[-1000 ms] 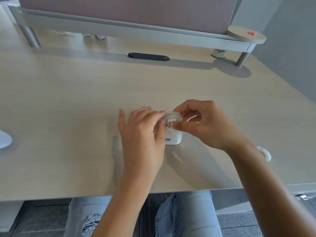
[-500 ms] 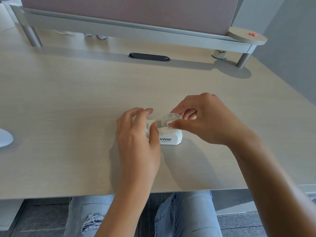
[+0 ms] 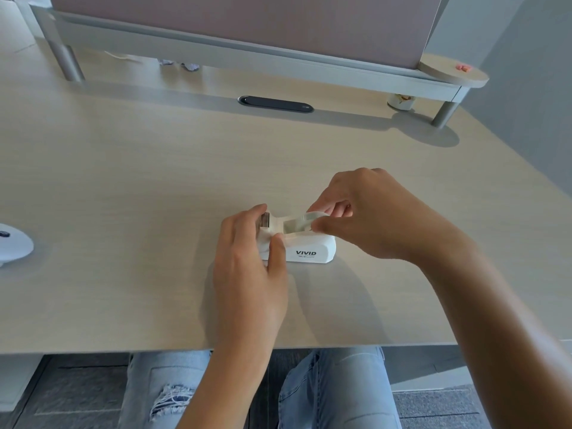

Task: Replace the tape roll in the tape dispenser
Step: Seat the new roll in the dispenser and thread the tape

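Observation:
A small white tape dispenser [image 3: 309, 250] marked VIVID stands on the pale wooden desk [image 3: 154, 181], its metal cutter end pointing left. My left hand [image 3: 247, 267] grips that cutter end, thumb on the near side and fingers over the top. A clear tape roll [image 3: 298, 222] sits in the dispenser's well. My right hand [image 3: 371, 218] pinches the roll from above between thumb and fingers, hiding its right half.
A white rounded object [image 3: 14, 244] lies at the desk's left edge. A black cable slot [image 3: 275, 104] sits at the back under a grey raised shelf [image 3: 247, 54]. A small white cup [image 3: 400, 102] stands under the shelf's right end.
The roll has come down from above the dispenser into its well. My left hand has slid left to the cutter end, uncovering the VIVID label. The white ring at the right is out of view.

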Tool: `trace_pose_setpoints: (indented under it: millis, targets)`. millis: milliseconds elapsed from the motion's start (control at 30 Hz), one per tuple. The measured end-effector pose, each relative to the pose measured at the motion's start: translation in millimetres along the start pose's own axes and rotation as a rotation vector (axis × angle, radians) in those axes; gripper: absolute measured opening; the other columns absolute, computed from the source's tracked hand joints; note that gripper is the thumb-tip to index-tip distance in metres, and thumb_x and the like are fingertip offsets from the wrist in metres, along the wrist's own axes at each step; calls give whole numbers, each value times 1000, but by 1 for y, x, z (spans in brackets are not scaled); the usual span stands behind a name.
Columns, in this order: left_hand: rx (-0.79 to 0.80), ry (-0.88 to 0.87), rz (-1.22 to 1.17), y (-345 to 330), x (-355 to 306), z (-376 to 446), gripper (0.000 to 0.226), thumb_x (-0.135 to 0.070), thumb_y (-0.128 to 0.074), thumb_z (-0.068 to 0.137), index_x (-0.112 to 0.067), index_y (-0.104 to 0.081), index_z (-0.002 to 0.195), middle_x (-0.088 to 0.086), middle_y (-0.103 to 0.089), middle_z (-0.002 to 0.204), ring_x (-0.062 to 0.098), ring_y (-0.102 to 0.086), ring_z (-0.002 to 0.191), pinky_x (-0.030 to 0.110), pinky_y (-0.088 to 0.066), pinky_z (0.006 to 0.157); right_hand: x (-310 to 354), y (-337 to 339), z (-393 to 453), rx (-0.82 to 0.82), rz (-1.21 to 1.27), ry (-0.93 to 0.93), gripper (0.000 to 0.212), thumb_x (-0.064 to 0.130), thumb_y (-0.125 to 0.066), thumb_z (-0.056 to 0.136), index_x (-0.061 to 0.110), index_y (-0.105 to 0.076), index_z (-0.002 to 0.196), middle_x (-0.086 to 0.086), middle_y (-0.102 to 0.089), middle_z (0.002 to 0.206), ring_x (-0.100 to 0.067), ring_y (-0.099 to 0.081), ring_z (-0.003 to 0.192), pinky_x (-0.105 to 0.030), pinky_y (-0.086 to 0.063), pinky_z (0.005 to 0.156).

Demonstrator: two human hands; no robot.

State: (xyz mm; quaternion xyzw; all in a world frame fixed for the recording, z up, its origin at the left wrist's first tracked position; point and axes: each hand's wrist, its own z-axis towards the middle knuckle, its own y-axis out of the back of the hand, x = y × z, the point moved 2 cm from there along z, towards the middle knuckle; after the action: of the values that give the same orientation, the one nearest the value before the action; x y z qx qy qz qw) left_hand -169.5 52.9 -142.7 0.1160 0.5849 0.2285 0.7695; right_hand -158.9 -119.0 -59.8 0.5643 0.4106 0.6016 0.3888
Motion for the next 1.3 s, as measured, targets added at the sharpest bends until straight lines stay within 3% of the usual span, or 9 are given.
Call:
trace_pose_setpoints:
  millis: [200,367,633,967,1300]
  targets:
    - [11,29,26,2,-1,-2,31,-33,-59,97,-40,-58,127,-22,-58,128,16,-66,98,44,-58,70,4,1,-2,-41,-43,41,10,30,-77,90,29,-81,100,16,-75,89,-3,-69,83,-29,-59,80]
    - [5,30,13,0,-1,0,32,-31,-61,96,-38,-60,127,-21,-59,129,16,-66,99,44,-57,73,-4,10,-5,-35,40,29,8,31,-77,91,33,-78,99,19,-72,95,1,-69,84,-23,-58,78]
    - [-31,-23,-70,-6,6,3,32,-20,-66,93,-25,-65,125,-8,-65,123,20,-68,95,46,-59,77,-9,-6,-10,-101,89,39,8,26,-77,90,29,-79,98,17,-71,90,-3,-70,82,-27,-60,78]
    - [-46,-42,-69,-7,8,3,33,-21,-68,93,-28,-64,126,-10,-64,123,22,-71,95,46,-59,75,-26,-1,-18,-156,224,48,11,23,-81,89,23,-81,100,11,-76,93,-11,-74,87,-30,-61,80]
    - [-63,-59,-83,-7,8,4,33,-15,-70,92,-21,-67,124,-4,-67,119,19,-68,95,44,-58,79,-20,-13,-15,-173,154,84,11,18,-80,90,22,-81,100,11,-74,91,-10,-72,83,-28,-60,78]
